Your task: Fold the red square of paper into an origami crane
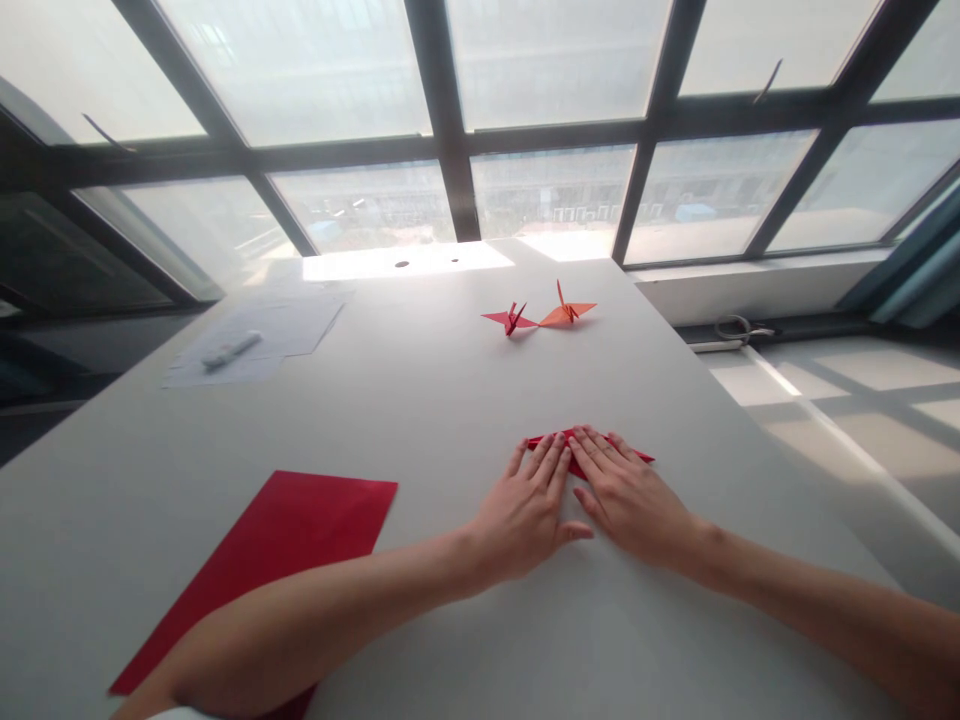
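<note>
A small folded piece of red paper (576,469) lies on the white table, largely covered by my fingers. My left hand (529,510) rests flat on its left part, fingers stretched out and thumb pointing right. On the right part my right hand (630,495) presses down with its fingers extended, its fingertips close beside those of the left. A pointed red corner shows past the right fingers. Neither hand grips anything.
Farther back stand a red paper crane (511,320) and an orange paper crane (568,312). A large red sheet (300,530) lies left, partly under my left forearm. White papers (307,325) with a grey-white stick-like object (232,350) sit at the far left, near the windows.
</note>
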The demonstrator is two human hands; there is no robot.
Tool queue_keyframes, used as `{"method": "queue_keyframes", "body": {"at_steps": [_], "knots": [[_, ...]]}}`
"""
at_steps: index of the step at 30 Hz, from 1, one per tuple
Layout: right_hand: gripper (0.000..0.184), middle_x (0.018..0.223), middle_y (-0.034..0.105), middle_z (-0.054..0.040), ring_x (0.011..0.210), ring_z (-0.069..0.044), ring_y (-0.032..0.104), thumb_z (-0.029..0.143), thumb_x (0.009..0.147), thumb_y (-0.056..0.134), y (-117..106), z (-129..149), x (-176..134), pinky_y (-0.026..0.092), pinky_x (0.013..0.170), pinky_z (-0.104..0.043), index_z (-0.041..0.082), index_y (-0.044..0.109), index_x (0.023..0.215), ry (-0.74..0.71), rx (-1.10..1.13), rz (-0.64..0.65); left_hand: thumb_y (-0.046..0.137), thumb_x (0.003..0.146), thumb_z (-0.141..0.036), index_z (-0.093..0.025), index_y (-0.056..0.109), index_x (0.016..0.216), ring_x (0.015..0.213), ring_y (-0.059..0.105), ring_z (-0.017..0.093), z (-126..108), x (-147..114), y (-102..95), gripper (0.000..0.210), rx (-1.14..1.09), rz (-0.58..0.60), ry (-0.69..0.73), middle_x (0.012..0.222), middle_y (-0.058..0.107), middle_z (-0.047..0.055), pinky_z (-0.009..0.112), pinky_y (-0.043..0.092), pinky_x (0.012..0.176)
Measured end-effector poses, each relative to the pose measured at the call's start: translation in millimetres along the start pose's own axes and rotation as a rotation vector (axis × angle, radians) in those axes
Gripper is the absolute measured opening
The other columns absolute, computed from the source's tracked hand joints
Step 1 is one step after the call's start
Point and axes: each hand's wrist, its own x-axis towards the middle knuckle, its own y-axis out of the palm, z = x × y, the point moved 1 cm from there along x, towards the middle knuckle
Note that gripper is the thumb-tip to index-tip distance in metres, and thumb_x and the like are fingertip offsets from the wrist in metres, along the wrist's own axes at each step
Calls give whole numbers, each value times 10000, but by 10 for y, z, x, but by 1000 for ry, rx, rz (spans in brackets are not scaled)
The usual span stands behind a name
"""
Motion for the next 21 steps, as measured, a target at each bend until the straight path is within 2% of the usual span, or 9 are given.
{"method": "queue_keyframes", "body": {"at_steps": [8, 14, 17, 21], "knots": [[578, 1529, 338, -164, 1443, -265, 266, 319, 971, 362, 5, -18, -6, 225, 1183, -490, 63, 327, 1488, 6, -10, 9, 186, 874, -760, -18, 227, 1504, 1472, 127, 332, 76, -23, -19, 974, -17, 101, -99, 1565, 179, 227, 483, 174, 1179], [599, 1538, 326, -152, 1441, -265, 270, 323, 964, 370, 0, -32, -6, 222, 1185, -490, 74, 294, 1503, 7, -4, 11, 255, 870, -756, 18, 339, 1455, 1449, 193, 377, 193, -57, -98, 974, 29, 183, -194, 1518, 259, 281, 529, 210, 1159], [603, 1540, 322, -151, 1441, -264, 272, 328, 963, 371, -2, -29, -1, 222, 1185, -485, 77, 289, 1506, 9, 3, 12, 311, 904, -688, 29, 408, 1412, 1419, 271, 400, 289, -60, -169, 884, 57, 165, -239, 1465, 355, 307, 536, 251, 1135], [610, 1538, 320, -164, 1439, -266, 275, 330, 961, 376, -3, -15, 3, 223, 1185, -486, 68, 286, 1505, 8, 3, 14, 290, 988, -470, 49, 447, 1372, 1387, 347, 385, 341, -30, -274, 665, 129, 82, -338, 1412, 435, 311, 517, 263, 1128]]}}
